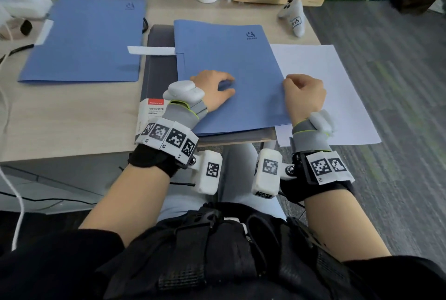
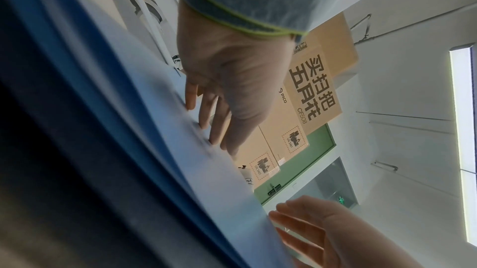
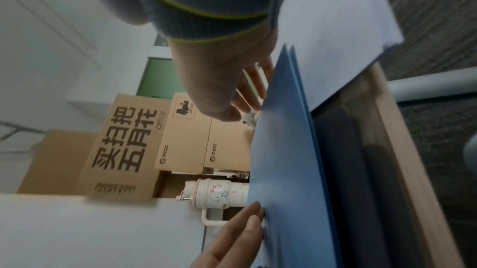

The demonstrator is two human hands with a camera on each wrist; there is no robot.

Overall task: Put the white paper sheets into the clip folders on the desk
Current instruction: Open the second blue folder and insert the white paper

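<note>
The near blue folder (image 1: 229, 77) lies closed on the surface (image 1: 72, 126), long axis running away from the person, spine to the left. A white sheet (image 1: 325, 97) lies just beside it, partly tucked beneath its right side. The left hand (image 1: 214, 89) rests relaxed on the cover while the right hand (image 1: 304, 94), fingers curled, takes a grip at the free right edge, so opening seems in hand: next, lift the cover leftward.

blue folders (image 1: 226, 63), white sheet (image 1: 321, 75); beige desk (image 1: 72, 118), b/w wrist tags (image 1: 169, 134)
</note>
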